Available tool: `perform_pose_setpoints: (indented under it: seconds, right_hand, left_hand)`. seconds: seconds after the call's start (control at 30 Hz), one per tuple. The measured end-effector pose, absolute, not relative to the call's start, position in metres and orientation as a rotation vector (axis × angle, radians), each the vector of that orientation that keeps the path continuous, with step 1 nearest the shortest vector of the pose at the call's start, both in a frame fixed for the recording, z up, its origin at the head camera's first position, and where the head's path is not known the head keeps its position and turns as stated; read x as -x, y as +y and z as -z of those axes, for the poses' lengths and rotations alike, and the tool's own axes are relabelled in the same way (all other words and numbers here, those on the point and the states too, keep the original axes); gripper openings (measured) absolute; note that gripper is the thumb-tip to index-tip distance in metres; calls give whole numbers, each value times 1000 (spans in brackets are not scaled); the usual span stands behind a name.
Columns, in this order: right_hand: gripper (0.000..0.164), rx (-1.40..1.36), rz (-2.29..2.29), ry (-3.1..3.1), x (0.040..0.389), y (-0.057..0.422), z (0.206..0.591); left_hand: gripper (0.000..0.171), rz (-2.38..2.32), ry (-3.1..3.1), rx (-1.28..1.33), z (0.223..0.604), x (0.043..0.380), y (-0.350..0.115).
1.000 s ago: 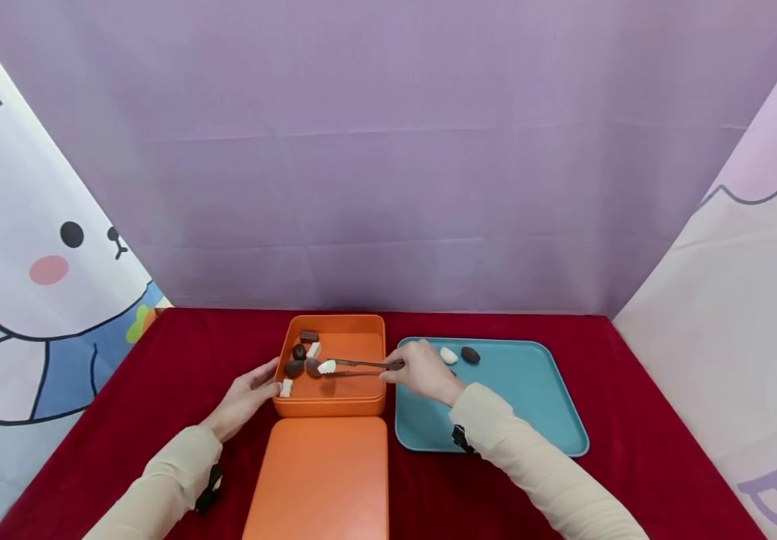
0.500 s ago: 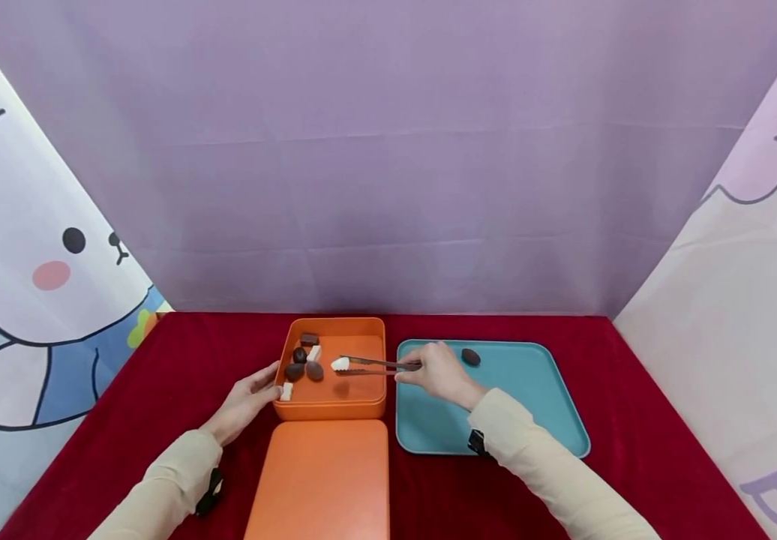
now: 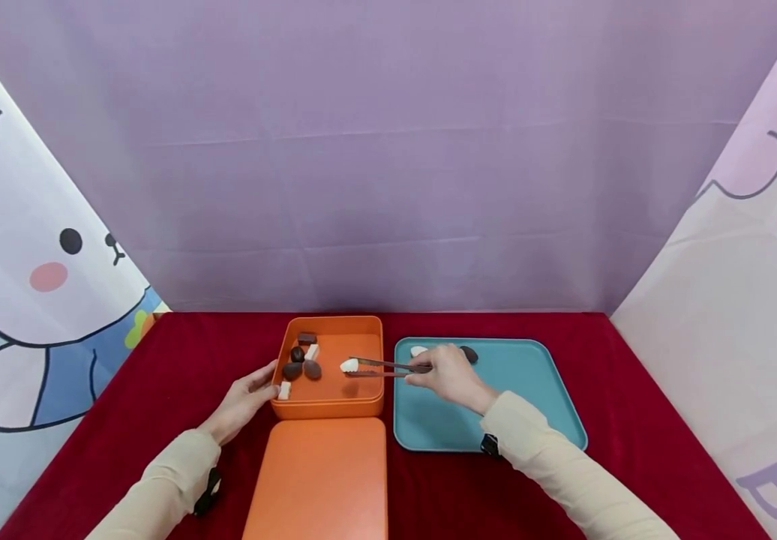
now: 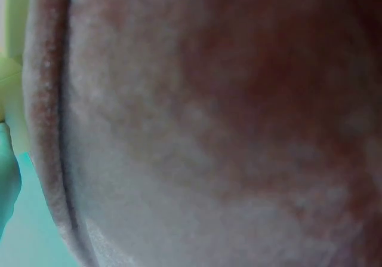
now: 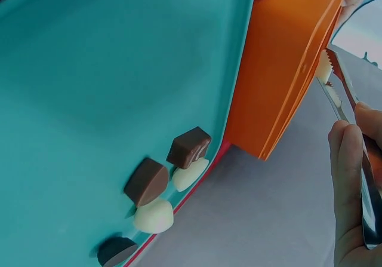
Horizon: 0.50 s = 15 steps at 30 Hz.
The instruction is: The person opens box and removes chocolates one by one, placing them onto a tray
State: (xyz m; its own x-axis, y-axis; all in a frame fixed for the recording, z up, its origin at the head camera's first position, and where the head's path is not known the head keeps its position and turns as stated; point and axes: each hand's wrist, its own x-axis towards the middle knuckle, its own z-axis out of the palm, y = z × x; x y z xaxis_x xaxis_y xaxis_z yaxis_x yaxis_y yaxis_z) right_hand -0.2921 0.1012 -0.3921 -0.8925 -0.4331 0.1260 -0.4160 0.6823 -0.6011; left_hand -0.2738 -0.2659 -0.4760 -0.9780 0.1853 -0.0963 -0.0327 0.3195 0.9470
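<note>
My right hand (image 3: 454, 379) pinches metal tongs (image 3: 391, 365), and their serrated tips grip a rounded white chocolate (image 3: 349, 365) over the orange box (image 3: 358, 330). A shadow falls on the box floor beneath it. At the box's left wall, my left hand (image 3: 236, 409) holds the rim between thumb and fingers. Several dark chocolates (image 3: 312, 370) and white pieces (image 3: 284, 390) lie along the left part of the box. The left wrist view is mostly filled by blurred sleeve cloth.
An orange lid (image 3: 321, 480) lies in front of the box. To the right is a blue tray (image 3: 530, 397); along its far edge the right wrist view shows brown chocolates (image 5: 146, 181) and white ones (image 5: 153, 216). Red cloth (image 3: 179, 352) covers the table, with a purple curtain behind.
My right hand has drawn right, carrying the tongs and white chocolate from above the dark pieces to the box's middle. The left hand stays on the box.
</note>
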Motion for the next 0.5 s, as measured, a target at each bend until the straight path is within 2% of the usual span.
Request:
perform_pose_setpoints:
  seconds: [0.5]
  right_hand:
    - [19,620,1107,2804,292,134,384]
  left_hand:
    - [63,-1715,2401,-155,474,273,-265]
